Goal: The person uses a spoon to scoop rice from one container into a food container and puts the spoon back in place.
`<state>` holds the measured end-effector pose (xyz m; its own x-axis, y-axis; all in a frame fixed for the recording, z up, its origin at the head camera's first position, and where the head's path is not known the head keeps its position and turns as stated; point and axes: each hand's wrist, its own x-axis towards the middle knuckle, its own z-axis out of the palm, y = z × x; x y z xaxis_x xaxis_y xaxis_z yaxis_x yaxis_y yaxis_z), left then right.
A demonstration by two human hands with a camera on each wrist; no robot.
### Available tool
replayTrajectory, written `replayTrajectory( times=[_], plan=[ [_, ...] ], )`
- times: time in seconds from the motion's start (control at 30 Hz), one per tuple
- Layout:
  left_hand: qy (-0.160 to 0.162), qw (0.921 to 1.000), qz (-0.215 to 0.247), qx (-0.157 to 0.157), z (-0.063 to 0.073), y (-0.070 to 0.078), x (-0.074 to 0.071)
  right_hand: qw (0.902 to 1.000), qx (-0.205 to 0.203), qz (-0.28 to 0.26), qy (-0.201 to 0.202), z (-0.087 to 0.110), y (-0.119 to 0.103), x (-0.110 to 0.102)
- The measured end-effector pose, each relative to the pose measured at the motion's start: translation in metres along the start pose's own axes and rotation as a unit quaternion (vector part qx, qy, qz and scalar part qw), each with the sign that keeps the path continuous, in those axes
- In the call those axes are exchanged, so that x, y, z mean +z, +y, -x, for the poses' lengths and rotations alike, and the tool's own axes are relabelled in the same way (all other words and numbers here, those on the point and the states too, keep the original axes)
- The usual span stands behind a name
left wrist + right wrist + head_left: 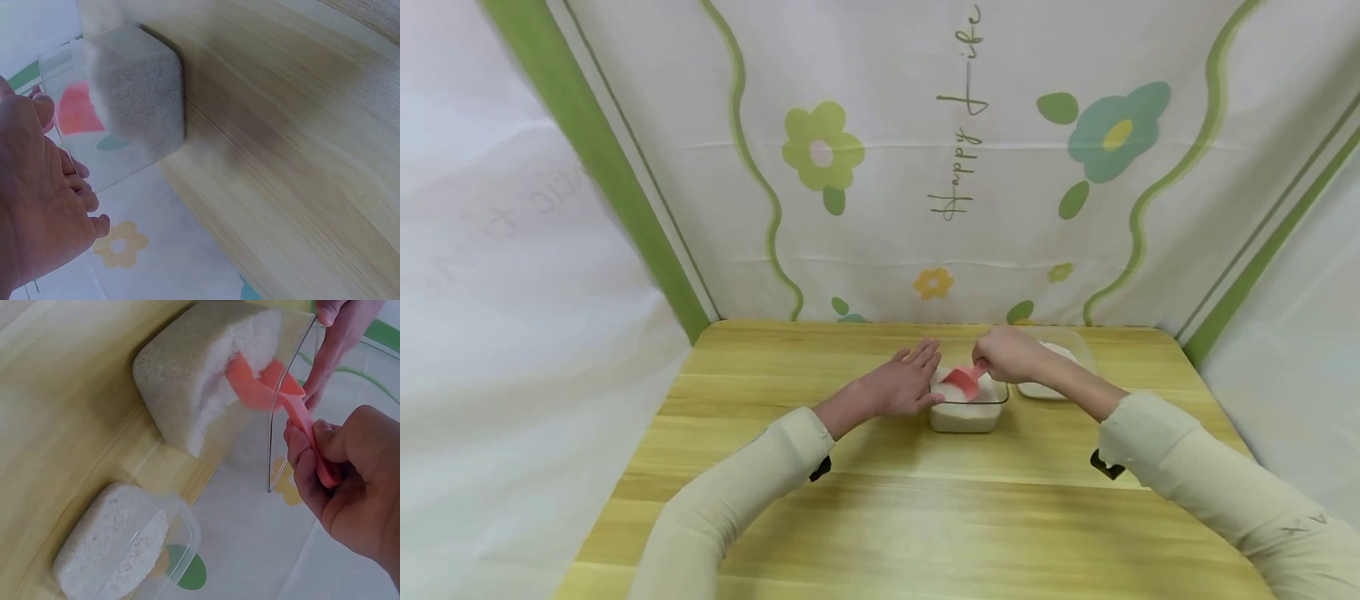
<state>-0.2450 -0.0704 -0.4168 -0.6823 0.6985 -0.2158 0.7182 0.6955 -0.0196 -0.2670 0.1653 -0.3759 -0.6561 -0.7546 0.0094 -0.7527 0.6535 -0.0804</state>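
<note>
A clear square container (966,421) stands on the table, part filled with white, rice-like grains (181,369). My left hand (906,383) rests against its left side, fingers extended and thumb at the rim; in the left wrist view the hand (47,187) lies along the clear wall. With curled fingers and thumb, my right hand (1011,356) grips the handle of a pink scoop (300,415). The scoop's bowl (962,382) is inside the container, tilted, its front edge in the grains. The right hand (356,469) stays above the rim.
Just right of the square container sits a second, lower clear plastic container (187,531), also holding white grains; in the head view the right hand and forearm partly cover it. The wooden table (880,517) ends at a flower-printed curtain (880,208) behind, with white curtains at both sides.
</note>
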Motion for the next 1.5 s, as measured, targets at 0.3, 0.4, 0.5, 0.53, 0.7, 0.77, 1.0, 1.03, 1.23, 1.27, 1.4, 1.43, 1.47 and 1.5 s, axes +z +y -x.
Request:
replayTrajectory(
  times=[0.3, 0.4, 0.5, 0.53, 0.7, 0.77, 1.0, 1.03, 1.23, 1.27, 1.4, 1.43, 1.47, 1.5],
  plan=[
    [-0.001, 1.0, -0.003, -0.003, 0.0, 0.0, -0.004, 0.9777, 0.071, -0.188, -0.061, 0.012, 0.009, -0.009],
    [0.0, 1.0, -0.005, 0.0, -0.001, 0.001, -0.004, 0.9606, 0.096, -0.25, -0.076, 0.019, 0.012, -0.012],
    [0.0, 1.0, -0.007, 0.003, -0.001, 0.001, -0.005, 0.9411, 0.129, -0.303, -0.078, 0.027, 0.015, -0.014],
    [-0.001, 1.0, -0.008, 0.004, -0.001, 0.002, -0.005, 0.9355, 0.14, -0.315, -0.077, 0.03, 0.017, -0.014],
    [-0.002, 0.9999, -0.011, 0.004, -0.003, 0.002, -0.005, 0.905, 0.175, -0.382, -0.07, 0.041, 0.026, -0.011],
    [0.0, 0.9999, -0.012, 0.003, -0.003, 0.002, -0.005, 0.8924, 0.175, -0.411, -0.064, 0.045, 0.03, -0.009],
    [0.003, 0.9999, -0.011, 0.002, -0.002, 0.002, -0.004, 0.8594, 0.178, -0.476, -0.057, 0.058, 0.039, -0.004],
    [0.005, 0.9999, -0.01, 0.002, -0.002, 0.002, -0.004, 0.8539, 0.19, -0.481, -0.057, 0.059, 0.04, -0.003],
    [0.011, 0.9998, -0.014, 0.005, 0.0, 0.003, -0.004, 0.8395, 0.216, -0.497, -0.04, 0.068, 0.042, -0.001],
    [0.011, 0.9998, -0.015, 0.006, 0.0, 0.004, -0.003, 0.8367, 0.219, -0.501, -0.036, 0.07, 0.042, -0.001],
    [0.01, 0.9999, -0.011, 0.005, 0.0, 0.004, -0.003, 0.827, 0.225, -0.515, -0.024, 0.075, 0.043, -0.002],
    [0.009, 0.9999, -0.011, 0.005, 0.0, 0.004, -0.002, 0.8255, 0.225, -0.517, -0.022, 0.077, 0.043, -0.002],
    [0.008, 0.9999, -0.012, 0.004, 0.0, 0.005, -0.002, 0.8233, 0.226, -0.52, -0.021, 0.078, 0.044, -0.003],
    [0.008, 0.9999, -0.012, 0.004, 0.0, 0.005, -0.002, 0.8212, 0.228, -0.523, -0.02, 0.079, 0.044, -0.003]
  ],
)
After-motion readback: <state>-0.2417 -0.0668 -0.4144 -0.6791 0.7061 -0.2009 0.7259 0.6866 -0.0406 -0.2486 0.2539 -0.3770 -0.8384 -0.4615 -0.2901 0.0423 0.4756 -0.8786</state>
